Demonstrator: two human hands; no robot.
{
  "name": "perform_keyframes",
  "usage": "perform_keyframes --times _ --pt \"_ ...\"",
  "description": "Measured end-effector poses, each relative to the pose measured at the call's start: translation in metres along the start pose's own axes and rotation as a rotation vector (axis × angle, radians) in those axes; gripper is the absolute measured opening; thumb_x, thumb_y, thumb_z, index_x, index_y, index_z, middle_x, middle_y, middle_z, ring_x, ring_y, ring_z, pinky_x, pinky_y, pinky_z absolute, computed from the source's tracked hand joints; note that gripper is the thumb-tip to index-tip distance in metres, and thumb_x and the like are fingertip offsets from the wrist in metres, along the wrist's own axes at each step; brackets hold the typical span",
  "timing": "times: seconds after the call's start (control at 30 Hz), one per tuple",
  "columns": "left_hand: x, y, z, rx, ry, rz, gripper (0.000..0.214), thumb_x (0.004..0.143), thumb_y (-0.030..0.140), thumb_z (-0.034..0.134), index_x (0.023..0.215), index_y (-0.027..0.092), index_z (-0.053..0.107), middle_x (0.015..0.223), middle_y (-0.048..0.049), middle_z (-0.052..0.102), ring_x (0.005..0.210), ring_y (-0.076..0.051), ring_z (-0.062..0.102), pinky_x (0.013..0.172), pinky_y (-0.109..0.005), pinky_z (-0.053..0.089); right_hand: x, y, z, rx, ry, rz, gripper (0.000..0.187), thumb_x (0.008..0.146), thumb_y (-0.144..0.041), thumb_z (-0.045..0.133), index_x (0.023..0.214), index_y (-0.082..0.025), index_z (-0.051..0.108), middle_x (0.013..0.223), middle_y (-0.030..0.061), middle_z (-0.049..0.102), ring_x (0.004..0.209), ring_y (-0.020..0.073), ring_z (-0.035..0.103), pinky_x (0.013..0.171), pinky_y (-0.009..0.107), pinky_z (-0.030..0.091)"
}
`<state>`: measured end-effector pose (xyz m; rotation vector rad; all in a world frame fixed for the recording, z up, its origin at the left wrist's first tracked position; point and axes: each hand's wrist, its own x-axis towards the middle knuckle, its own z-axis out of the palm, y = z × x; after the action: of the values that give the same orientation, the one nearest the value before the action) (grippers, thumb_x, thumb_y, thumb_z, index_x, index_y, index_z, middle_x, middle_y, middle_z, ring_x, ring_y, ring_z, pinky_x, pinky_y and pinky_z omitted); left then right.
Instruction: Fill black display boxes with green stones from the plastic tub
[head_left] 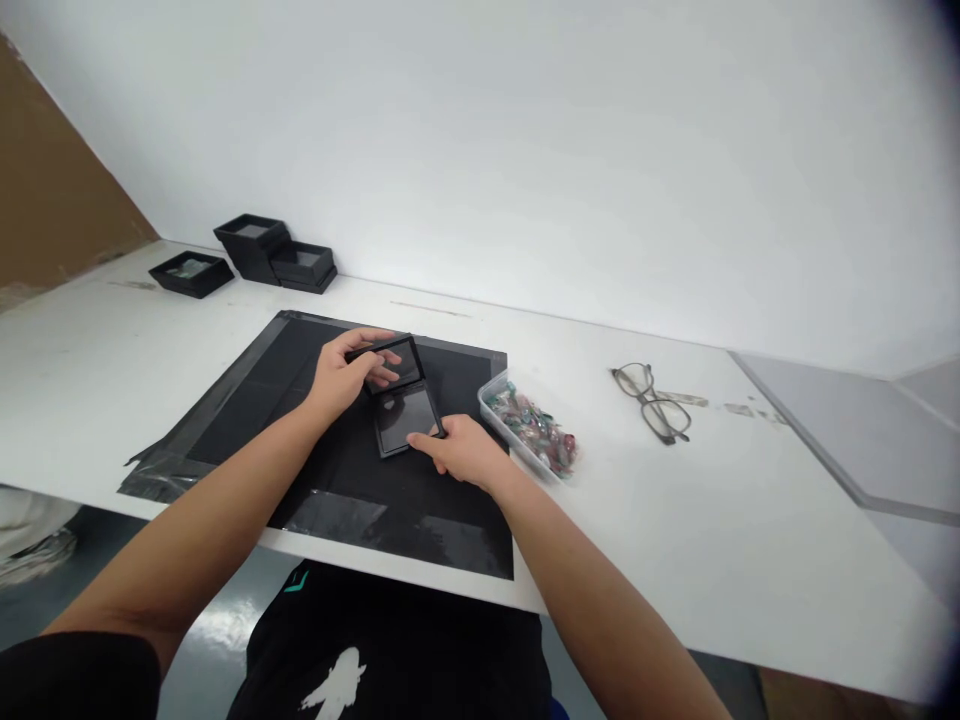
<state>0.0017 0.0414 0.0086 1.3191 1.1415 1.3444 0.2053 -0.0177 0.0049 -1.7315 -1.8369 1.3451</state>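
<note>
A black display frame [411,418] with clear panes is held above the dark mat, its two halves spread apart and meeting near the middle. My left hand [351,372] grips the upper half by its left edge, with several fingers showing behind or through the clear pane. My right hand [461,448] pinches the lower half at its right corner, thumb on the front. Whether a hinge joins the halves is too small to tell. Just right of the frame, a clear plastic tub [517,440] holds many small wrapped or shiny colourful pieces [541,432].
The black mat [247,400] is taped to the white table [660,540]. Eyeglasses [651,402] lie at the right. Stacked black boxes [251,250] and a single black box [192,272] with something pale inside stand back left. A grey panel [862,430] lies far right.
</note>
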Motion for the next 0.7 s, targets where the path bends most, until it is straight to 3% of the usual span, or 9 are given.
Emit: perform_keyframes --times 0.17,0.3,0.4,0.5,0.6,0.7 --pt "0.013 -0.009 -0.005 0.045 -0.024 -0.070 0.052 0.069 0.031 0.073 0.117 0.014 0.062 0.079 -0.0032 0.073 0.060 -0.016 0.072 0.051 -0.022 0.054 -0.012 -0.013 0.005 -0.311 0.097 -0.003 0.052 0.080 -0.071 0.060 0.066 -0.021 0.055 0.071 0.0111 0.068 0.076 0.0276 0.067 0.062 0.032 0.043" --pt "0.015 -0.017 -0.005 0.109 -0.119 -0.041 0.059 0.064 0.041 0.084 0.114 0.014 0.065 0.080 -0.0030 0.071 0.061 -0.015 0.069 0.053 -0.023 0.053 -0.043 -0.025 -0.001 -0.457 0.202 -0.019 0.042 0.089 -0.060 0.054 0.077 -0.020 0.061 0.079 0.0106 0.069 0.084 0.0296 0.067 0.070 0.036 0.043" --pt "0.017 -0.020 -0.006 0.150 -0.104 0.037 0.065 0.064 0.046 0.085 0.117 0.016 0.065 0.082 -0.0031 0.070 0.067 -0.014 0.067 0.062 -0.026 0.054 -0.070 -0.023 -0.034 -0.472 0.271 -0.051 0.041 0.091 -0.061 0.052 0.082 -0.023 0.063 0.073 0.0042 0.067 0.072 0.0221 0.063 0.064 0.033 0.040" --pt "0.020 -0.019 -0.009 0.168 -0.014 0.141 0.067 0.066 0.047 0.084 0.122 0.018 0.061 0.102 -0.0062 0.070 0.085 -0.015 0.067 0.075 -0.026 0.053 -0.082 -0.006 -0.085 -0.361 0.211 -0.120 0.040 0.089 -0.062 0.055 0.089 -0.023 0.066 0.065 -0.0005 0.061 0.058 0.0148 0.054 0.056 0.028 0.036" --pt "0.016 -0.011 -0.013 0.246 0.171 0.358 0.059 0.074 0.046 0.078 0.123 0.021 0.058 0.123 -0.0093 0.064 0.101 -0.018 0.065 0.083 -0.030 0.053 -0.071 0.018 -0.125 -0.360 0.204 -0.081 0.031 0.084 -0.051 0.063 0.093 -0.022 0.070 0.065 -0.0022 0.060 0.054 0.0127 0.053 0.054 0.027 0.037" --pt "-0.003 0.001 -0.007 0.425 0.357 0.799 0.040 0.081 0.037 0.072 0.117 0.023 0.061 0.126 -0.0098 0.062 0.117 -0.023 0.060 0.096 -0.038 0.053 -0.051 0.037 -0.136 -0.418 0.176 -0.036 0.025 0.073 -0.038 0.072 0.093 -0.023 0.076 0.067 -0.0019 0.064 0.054 0.0130 0.054 0.053 0.027 0.037"
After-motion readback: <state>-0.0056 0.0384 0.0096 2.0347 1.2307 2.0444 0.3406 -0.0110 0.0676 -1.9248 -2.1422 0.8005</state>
